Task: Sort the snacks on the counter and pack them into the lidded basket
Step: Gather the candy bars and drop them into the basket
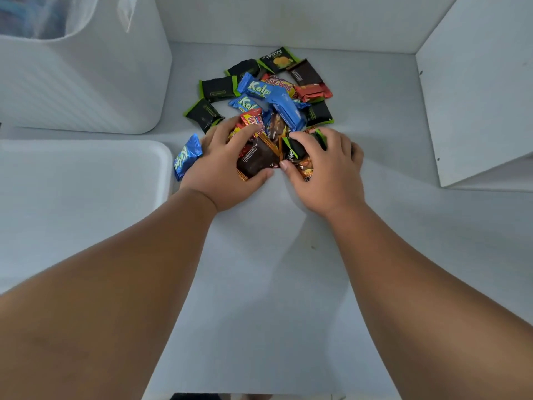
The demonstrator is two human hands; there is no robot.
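A heap of wrapped snacks (268,96) lies on the white counter (274,284): blue packs, black packs with green ends, red and brown ones. My left hand (222,171) curls round a dark brown pack (256,160) at the heap's near edge. My right hand (326,168) grips a black and green pack (300,145) beside it. One blue pack (186,155) lies apart, left of my left hand. The white basket (86,82) stands at the back left. Its flat white lid (80,197) lies in front of it.
A white panel (476,96) stands at the right, slanting toward the back wall. A clear plastic bag (57,15) shows inside the basket's top. Bare counter stretches between my forearms toward the near edge.
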